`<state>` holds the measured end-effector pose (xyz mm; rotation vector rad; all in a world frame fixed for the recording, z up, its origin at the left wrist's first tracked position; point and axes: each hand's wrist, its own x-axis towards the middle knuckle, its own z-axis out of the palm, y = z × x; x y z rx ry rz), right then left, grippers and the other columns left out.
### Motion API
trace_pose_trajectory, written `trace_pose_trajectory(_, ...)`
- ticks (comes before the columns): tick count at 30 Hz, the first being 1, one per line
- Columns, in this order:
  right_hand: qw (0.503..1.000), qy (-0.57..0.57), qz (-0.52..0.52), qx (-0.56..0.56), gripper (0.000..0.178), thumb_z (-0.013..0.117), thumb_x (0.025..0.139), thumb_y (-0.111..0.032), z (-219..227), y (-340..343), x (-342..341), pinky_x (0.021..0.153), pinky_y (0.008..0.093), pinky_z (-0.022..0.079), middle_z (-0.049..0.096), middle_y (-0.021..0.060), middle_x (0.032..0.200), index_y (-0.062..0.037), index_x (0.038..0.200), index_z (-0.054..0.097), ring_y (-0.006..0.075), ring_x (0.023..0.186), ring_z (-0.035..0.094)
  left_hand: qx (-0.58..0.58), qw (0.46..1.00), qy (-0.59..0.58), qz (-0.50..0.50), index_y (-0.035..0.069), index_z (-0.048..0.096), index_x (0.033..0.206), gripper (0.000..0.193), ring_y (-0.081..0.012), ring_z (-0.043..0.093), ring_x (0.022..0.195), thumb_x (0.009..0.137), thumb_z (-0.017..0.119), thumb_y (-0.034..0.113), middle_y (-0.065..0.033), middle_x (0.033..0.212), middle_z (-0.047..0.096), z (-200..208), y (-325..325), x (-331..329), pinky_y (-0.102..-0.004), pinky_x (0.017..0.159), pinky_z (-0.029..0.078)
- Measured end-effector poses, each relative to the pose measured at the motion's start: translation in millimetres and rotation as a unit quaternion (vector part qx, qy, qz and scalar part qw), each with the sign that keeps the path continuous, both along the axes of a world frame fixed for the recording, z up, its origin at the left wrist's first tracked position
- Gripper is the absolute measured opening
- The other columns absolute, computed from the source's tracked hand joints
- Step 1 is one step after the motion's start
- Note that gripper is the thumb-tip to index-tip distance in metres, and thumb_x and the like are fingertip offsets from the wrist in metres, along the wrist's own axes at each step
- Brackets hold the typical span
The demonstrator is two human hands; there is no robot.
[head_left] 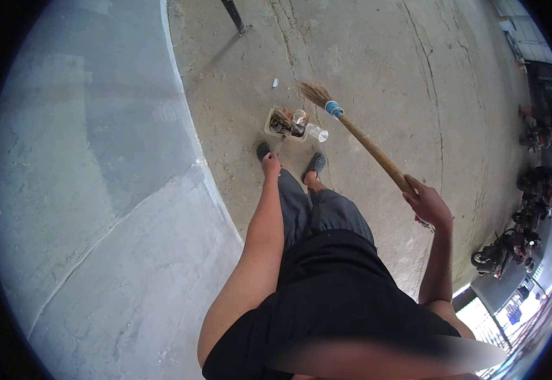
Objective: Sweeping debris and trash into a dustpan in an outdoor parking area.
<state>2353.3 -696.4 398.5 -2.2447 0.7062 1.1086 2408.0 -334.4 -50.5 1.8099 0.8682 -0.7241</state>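
Observation:
My right hand (pixel 426 204) is closed around the upper part of a broom's long tan handle. The broom (pixel 371 147) slants up and to the left, with blue binding above its brown bristles. Those bristles are just right of a pale plastic container (pixel 267 128) on the floor, filled with dark litter and clear plastic pieces. A clear plastic cup (pixel 317 132) lies on its side at the container's right edge. My left hand (pixel 271 166) is closed low by my left shoe; a thin handle seems to run from it to the container, mostly hidden by the fingers.
A small white scrap (pixel 275 82) lies beyond the container on the cracked concrete floor (pixel 377 50). A smooth grey raised surface (pixel 130 158) with a white edge borders my left side. A dark post (pixel 233 16) stands ahead. Parked motorcycles (pixel 504 253) line the far right.

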Motion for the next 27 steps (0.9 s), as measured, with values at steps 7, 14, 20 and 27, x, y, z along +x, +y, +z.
trace_pose_trajectory(7, 0.995, -0.044, -0.077, 0.055, 0.053, 0.059, 0.092, -0.021, -81.9, 60.6, 56.8, 0.052, 0.0346, 0.052, 0.068, 0.0201, 0.089, -0.0079, 0.141, 0.043, 0.0193, 0.05, 0.061, 0.106, 0.987, -0.075, -0.097, -0.007, 0.058, 0.12, 0.047, -0.0323, 0.069, 0.086, 0.092, 0.05, 0.03, -0.0238, 0.105, 0.067, -44.1, 69.2, 59.7, -0.0412, 0.075, 0.054)
trace_pose_trajectory(14, 0.993, -0.024, -0.093, 0.069, 0.054, 0.057, 0.092, -0.023, -127.5, 133.7, 101.4, 0.064, 0.0425, 0.055, 0.067, 0.0262, 0.093, -0.0068, 0.142, 0.041, 0.0321, 0.064, 0.068, 0.141, 0.98, -0.077, -0.119, -0.004, 0.065, 0.092, 0.036, -0.0289, 0.068, 0.056, 0.094, 0.048, 0.027, -0.0195, 0.073, 0.068, -51.5, 95.1, 125.7, -0.0389, 0.062, 0.054)
trace_pose_trajectory(20, 0.998, 0.012, -0.054, 0.034, 0.058, 0.057, 0.09, -0.026, -122.8, 184.6, 86.2, 0.083, 0.0491, 0.05, 0.065, 0.0298, 0.097, -0.0066, 0.141, 0.039, 0.0439, 0.092, 0.064, 0.147, 0.962, -0.019, -0.227, -0.003, 0.066, 0.102, 0.038, -0.041, 0.063, 0.099, 0.088, 0.051, 0.029, -0.0278, 0.1, 0.066, -14.1, 103.7, 191.7, -0.0489, 0.085, 0.05)
trace_pose_trajectory(27, 0.964, 0.149, -0.175, 0.132, 0.055, 0.058, 0.092, -0.029, -34.4, 219.4, 89.9, 0.064, 0.0403, 0.055, 0.068, 0.0223, 0.086, -0.012, 0.141, 0.041, 0.0282, 0.061, 0.068, 0.13, 0.935, 0.047, -0.327, -0.001, 0.065, 0.107, 0.039, -0.0397, 0.063, 0.101, 0.088, 0.054, 0.031, -0.0238, 0.105, 0.066, -21.3, 137.4, 236.4, -0.0467, 0.087, 0.05)
